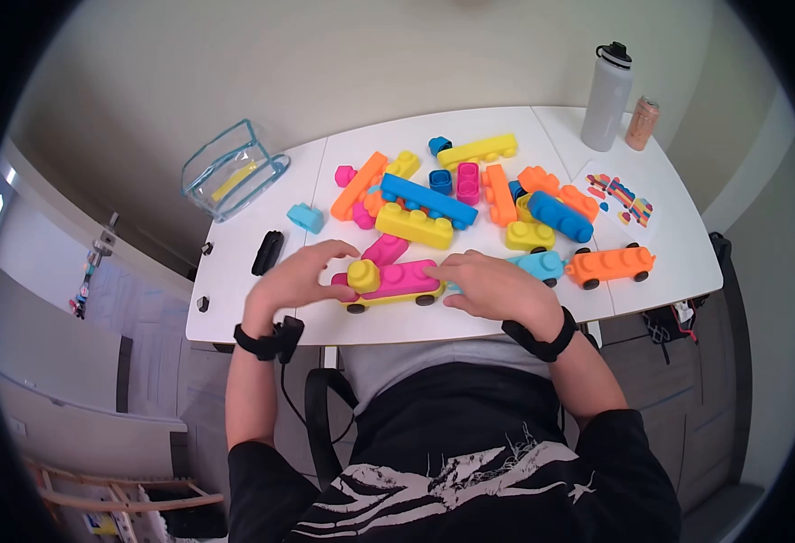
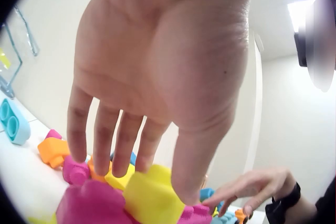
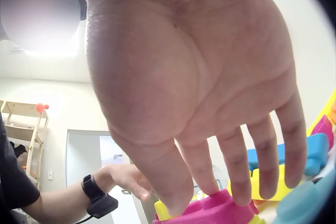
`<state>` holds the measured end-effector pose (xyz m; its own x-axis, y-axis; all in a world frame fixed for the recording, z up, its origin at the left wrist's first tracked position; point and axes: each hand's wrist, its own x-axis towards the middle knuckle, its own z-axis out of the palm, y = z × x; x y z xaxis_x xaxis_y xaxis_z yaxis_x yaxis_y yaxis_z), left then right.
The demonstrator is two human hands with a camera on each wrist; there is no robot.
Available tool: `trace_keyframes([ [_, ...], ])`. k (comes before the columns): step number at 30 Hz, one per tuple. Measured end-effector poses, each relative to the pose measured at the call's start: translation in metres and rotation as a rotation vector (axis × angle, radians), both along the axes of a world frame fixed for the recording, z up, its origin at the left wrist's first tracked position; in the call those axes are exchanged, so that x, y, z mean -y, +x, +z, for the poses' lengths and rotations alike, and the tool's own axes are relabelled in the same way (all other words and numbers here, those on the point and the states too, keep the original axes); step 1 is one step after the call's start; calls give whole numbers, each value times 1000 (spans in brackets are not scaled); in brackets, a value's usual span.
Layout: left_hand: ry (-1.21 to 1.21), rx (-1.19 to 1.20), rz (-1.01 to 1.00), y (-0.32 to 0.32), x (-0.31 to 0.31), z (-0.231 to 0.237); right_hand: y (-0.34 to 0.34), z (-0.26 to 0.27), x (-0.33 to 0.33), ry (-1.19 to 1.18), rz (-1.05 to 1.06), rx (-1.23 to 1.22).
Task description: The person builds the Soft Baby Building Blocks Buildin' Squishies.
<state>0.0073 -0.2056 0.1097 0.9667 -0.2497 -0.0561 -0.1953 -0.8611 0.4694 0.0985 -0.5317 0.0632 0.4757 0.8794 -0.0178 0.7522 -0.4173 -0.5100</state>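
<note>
The person's hands come in from either side of a small wheeled car at the near edge of the white tabletop [image 1: 235,282]. A long pink block [image 1: 404,279] sits along the car's yellow base [image 1: 388,300], with a studded yellow block [image 1: 362,276] upright over the left end.

The left hand [image 1: 291,276] grasps nothing that I can see; its fingers hang long and loose around the yellow block, the thumb at its near side, probably to steady or square it. Whether the thumb presses, I cannot tell. The right hand [image 1: 497,285] is relaxed too, fingers reaching down, tips on the pink block's right end, likely bracing the car against rolling on its wheels.

A teal car [image 1: 542,262] and an orange car [image 1: 610,265] stand in line to the right, seemingly arranged as a train. The loose blocks, such as the long blue block [image 1: 429,201], lie scattered beyond, presumably for easy reach, and the picture sheet [image 1: 628,201] lies face up at the right, where it can be glanced at.
</note>
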Motion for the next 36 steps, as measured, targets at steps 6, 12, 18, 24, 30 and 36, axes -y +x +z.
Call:
trace_keyframes([
  [6,27,19,208,59,-100,-26,2,-9,0,67,-10,51],
  [12,318,257,267,102,-167,-84,3,-15,-1,83,3,39],
  [18,284,171,207,98,-176,-78,4,-18,0,59,3,28],
  [24,465,154,248,80,-164,-74,2,0,-2,-53,3,-33],
  [30,369,366,199,63,-154,-64,1,1,-2,-66,9,-29],
  [36,113,425,271,53,-112,-20,3,-4,-2,-55,25,-3],
])
